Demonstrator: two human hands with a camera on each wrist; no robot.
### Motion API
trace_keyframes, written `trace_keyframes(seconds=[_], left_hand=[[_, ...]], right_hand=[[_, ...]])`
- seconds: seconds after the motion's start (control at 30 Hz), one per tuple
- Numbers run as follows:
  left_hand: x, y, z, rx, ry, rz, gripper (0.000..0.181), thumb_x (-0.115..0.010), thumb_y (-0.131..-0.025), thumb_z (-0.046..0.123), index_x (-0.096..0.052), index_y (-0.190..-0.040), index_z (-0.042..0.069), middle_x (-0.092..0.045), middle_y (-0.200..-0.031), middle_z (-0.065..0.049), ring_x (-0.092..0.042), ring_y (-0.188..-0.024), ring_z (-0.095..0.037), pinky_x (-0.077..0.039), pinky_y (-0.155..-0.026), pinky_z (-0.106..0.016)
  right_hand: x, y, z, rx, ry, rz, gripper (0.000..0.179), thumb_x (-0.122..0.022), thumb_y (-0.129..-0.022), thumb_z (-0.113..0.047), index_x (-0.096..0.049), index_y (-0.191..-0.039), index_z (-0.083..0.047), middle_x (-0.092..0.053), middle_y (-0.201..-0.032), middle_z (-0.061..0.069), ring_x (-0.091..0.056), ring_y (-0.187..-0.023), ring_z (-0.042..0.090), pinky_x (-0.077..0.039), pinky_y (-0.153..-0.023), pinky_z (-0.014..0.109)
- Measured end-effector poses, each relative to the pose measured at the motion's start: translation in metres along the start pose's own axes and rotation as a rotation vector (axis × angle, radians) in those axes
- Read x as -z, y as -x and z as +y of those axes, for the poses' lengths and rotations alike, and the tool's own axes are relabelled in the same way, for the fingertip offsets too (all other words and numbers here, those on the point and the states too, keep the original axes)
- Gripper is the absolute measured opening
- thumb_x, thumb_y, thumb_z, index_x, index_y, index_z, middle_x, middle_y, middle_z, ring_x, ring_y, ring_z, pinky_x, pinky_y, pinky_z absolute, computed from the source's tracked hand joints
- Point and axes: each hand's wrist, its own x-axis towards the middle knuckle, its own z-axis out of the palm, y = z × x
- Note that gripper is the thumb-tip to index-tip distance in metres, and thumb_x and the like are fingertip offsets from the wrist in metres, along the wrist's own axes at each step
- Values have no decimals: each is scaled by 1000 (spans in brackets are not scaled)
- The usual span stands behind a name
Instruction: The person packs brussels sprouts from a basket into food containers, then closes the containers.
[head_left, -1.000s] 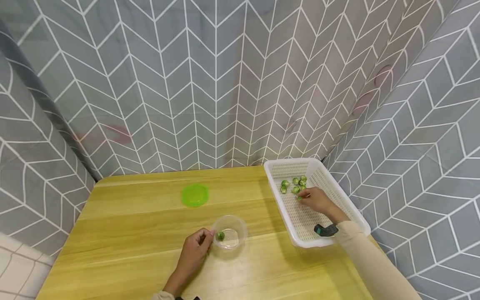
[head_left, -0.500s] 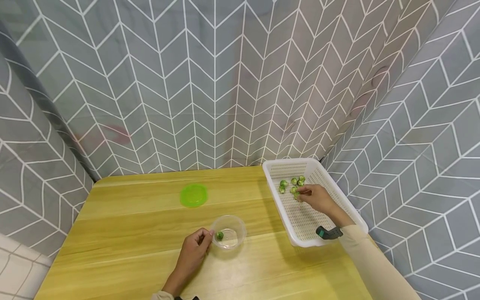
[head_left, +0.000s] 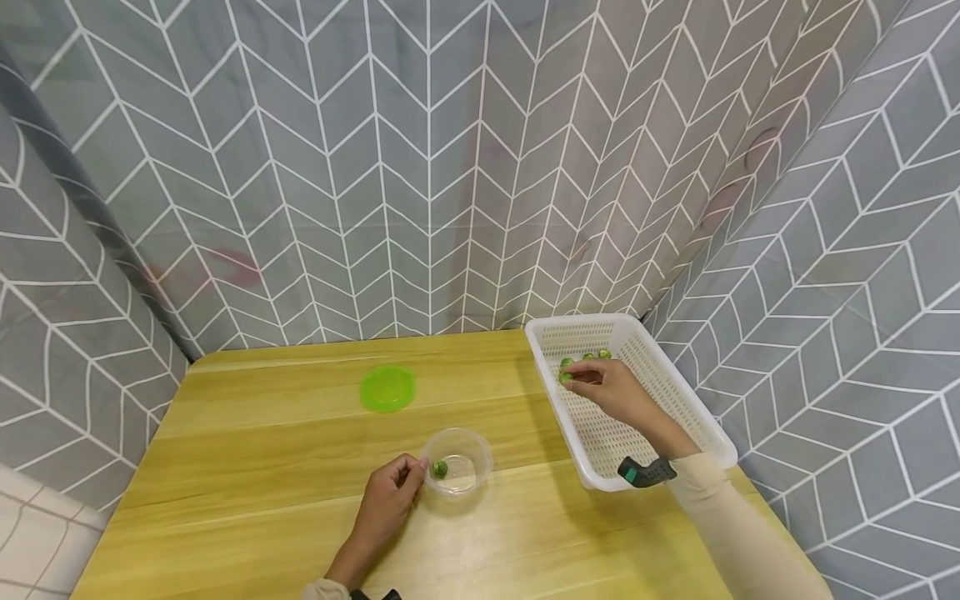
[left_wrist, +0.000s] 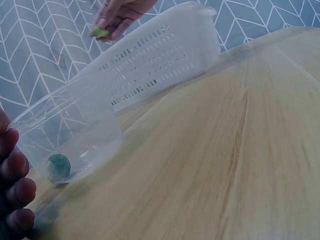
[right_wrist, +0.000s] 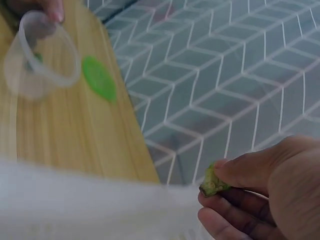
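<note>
My left hand (head_left: 387,500) holds the clear plastic tub (head_left: 489,458) by its left rim. Inside the tub lies one Brussels sprout (head_left: 440,469), also visible through the wall in the left wrist view. Over the white basket's left side, my right hand (head_left: 615,390) pinches another Brussels sprout (right_wrist: 214,182) between thumb and fingers. The left wrist view shows that pinched sprout above the basket rim. Several more Brussels sprouts (head_left: 604,354) lie at the far end of the basket (head_left: 564,425), partly hidden by my right hand.
A green round lid (head_left: 387,389) lies flat on the wooden table (head_left: 262,450), behind the tub. The slotted basket stands at the table's right side. Grey curtains (head_left: 405,183) with a white pattern hang behind and beside the table.
My right hand has come up from among the sprouts and moved left with one pinched in its fingertips. The left hand and the tub have stayed in place.
</note>
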Motion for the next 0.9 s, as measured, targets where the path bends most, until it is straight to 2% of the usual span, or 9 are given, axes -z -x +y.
trace_keyframes(seconds=[0.27, 0.43, 0.63, 0.77, 0.9], left_hand=[[0, 0, -1, -12, 5, -4, 40, -63, -99, 42, -61, -76, 10, -56, -62, -4, -47, -51, -11, -43, -50, -26], [1, 0, -1, -12, 6, -6, 40, -63, -99, 42, -61, -76, 10, -56, -61, -3, -47, -51, -11, -43, -50, -26], [1, 0, -2, -8, 11, -4, 40, -63, -99, 43, -61, -76, 10, -55, -61, -3, -47, -52, -11, -43, -50, -26], [1, 0, -1, -7, 6, -7, 40, -62, -99, 44, -61, -77, 10, -56, -61, -2, -48, -52, -12, -43, -50, -26], [2, 0, -1, -3, -9, -11, 42, -62, -99, 44, -62, -77, 9, -56, -61, -1, -49, -52, -12, -44, -51, -26]], right_hand=[[-26, -2, -29, 22, -98, -67, 26, -72, -95, -17, -72, -120, -9, -72, -111, 7, -70, -101, 25, -57, -82, 31], [-48, 2, -47, 61, -137, -141, 24, -71, -96, -17, -72, -118, -10, -71, -111, 6, -69, -99, 24, -57, -81, 30], [-80, 6, -61, 92, -138, -233, 19, -71, -96, -18, -73, -115, -15, -71, -110, 1, -68, -98, 21, -57, -80, 28], [-100, 7, -66, 141, -126, -268, 19, -71, -96, -17, -73, -114, -13, -71, -108, 0, -68, -96, 20, -57, -81, 31], [-118, 9, -69, 158, -107, -301, 20, -72, -95, -17, -73, -114, -11, -72, -105, -2, -69, -93, 18, -56, -80, 28]])
